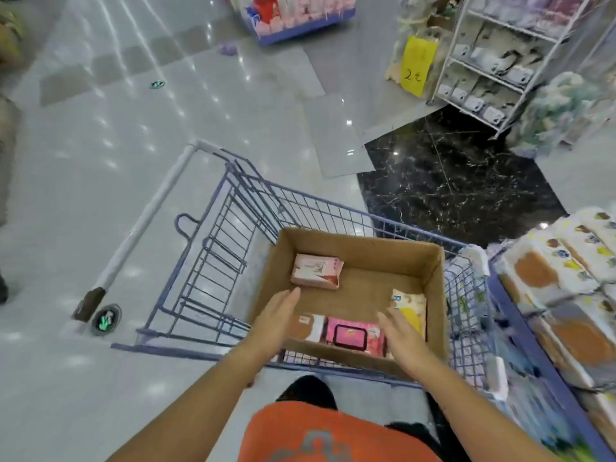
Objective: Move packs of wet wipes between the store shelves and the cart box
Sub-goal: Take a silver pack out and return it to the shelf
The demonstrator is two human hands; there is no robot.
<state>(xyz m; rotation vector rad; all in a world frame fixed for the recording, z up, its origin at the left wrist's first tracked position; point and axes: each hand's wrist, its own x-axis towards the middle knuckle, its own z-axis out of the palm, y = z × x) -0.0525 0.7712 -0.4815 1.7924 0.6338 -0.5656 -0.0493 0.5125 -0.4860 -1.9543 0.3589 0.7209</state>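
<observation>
hands: left hand [278, 315] and right hand [401, 335] flat-fingered, holding nothing, over the cardboard box [433, 295]
pink wipes pack [353, 335]: looks light, squishy, slick film, so I'd grab it across the short sides

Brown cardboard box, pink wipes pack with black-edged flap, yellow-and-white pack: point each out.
Brown cardboard box [366, 253]: head view, far wall.
Pink wipes pack with black-edged flap [350, 335]: head view, flap centre.
Yellow-and-white pack [412, 308]: head view, top face.
</observation>
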